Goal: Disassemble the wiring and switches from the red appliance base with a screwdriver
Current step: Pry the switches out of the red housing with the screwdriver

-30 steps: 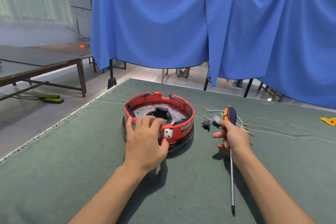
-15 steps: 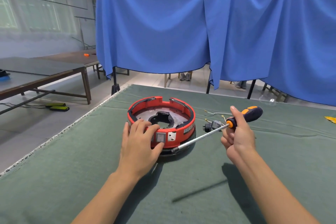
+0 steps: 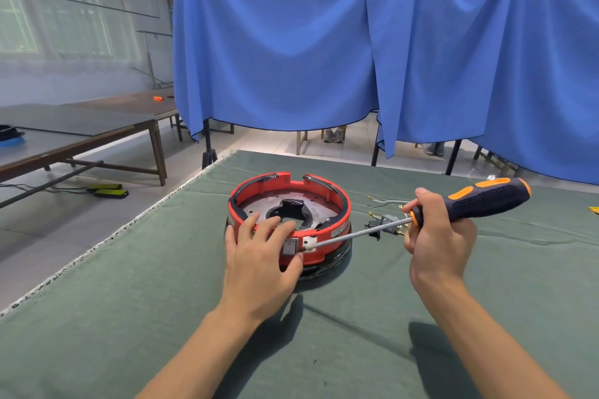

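Right grip is wrapped tight around the screwdriver at the collar of its black-and-orange handle, shaft angled down-left, tip right at the side wall of the red appliance base, just beside the grey rocker switch. Left grip lies over the near rim, fingers fairly straight and spread, thumb against the wall below the switch. Base sits mid-bench on green cloth. Loose wiring and a small black part lie just right of it.
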Demonstrator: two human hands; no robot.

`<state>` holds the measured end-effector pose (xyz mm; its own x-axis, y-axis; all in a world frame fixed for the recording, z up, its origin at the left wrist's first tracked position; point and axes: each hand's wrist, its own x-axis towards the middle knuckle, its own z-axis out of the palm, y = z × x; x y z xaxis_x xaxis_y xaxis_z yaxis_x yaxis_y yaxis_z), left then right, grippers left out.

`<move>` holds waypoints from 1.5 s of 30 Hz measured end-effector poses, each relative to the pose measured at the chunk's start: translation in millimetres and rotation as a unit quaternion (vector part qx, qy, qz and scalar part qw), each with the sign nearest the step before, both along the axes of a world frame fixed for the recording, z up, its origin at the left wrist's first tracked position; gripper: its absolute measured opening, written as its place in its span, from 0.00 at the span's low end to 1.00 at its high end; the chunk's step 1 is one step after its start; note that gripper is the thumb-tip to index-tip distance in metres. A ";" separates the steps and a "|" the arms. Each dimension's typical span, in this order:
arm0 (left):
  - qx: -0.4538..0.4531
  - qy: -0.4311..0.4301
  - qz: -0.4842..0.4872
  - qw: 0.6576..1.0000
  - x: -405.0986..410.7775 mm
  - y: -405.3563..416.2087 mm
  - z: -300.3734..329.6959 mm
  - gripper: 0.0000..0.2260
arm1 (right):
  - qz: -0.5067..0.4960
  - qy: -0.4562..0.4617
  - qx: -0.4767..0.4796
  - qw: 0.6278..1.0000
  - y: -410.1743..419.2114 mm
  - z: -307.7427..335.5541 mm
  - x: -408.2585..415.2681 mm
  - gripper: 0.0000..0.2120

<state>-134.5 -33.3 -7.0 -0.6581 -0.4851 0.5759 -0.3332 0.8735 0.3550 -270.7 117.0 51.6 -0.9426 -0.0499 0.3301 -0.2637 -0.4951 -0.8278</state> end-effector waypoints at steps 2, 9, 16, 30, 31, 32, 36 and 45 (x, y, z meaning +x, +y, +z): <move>0.019 -0.001 0.001 1.000 -2.7 3.6 0.1 0.22 | -0.011 0.000 -0.006 1.000 0.6 -0.8 0.0 0.15; -0.101 0.068 -0.078 0.989 -9.3 4.5 0.4 0.12 | 0.030 -0.004 0.020 0.999 -1.8 -3.9 8.1 0.18; -0.085 0.107 -0.088 0.987 -4.8 0.4 2.4 0.14 | 0.125 -0.053 0.137 0.981 15.8 11.5 -3.1 0.23; -0.030 0.074 -0.084 0.993 -1.0 1.8 6.4 0.12 | 0.260 -0.140 0.171 0.940 32.9 33.2 -8.2 0.06; -0.022 0.073 -0.080 0.994 -0.8 1.4 5.8 0.16 | 0.242 -0.141 0.160 0.947 32.0 33.6 -8.0 0.06; -0.014 0.072 -0.073 0.995 -0.6 0.3 5.1 0.20 | 0.220 -0.138 0.144 0.955 30.9 33.3 -8.2 0.07; -0.023 0.048 -0.029 0.998 -0.5 -6.3 2.1 0.18 | 0.135 -0.105 0.044 0.984 26.5 28.7 -4.8 0.11; 0.025 0.031 0.018 0.999 -6.9 3.0 -0.9 0.17 | 0.038 -0.041 -0.049 0.997 18.8 22.5 12.0 0.15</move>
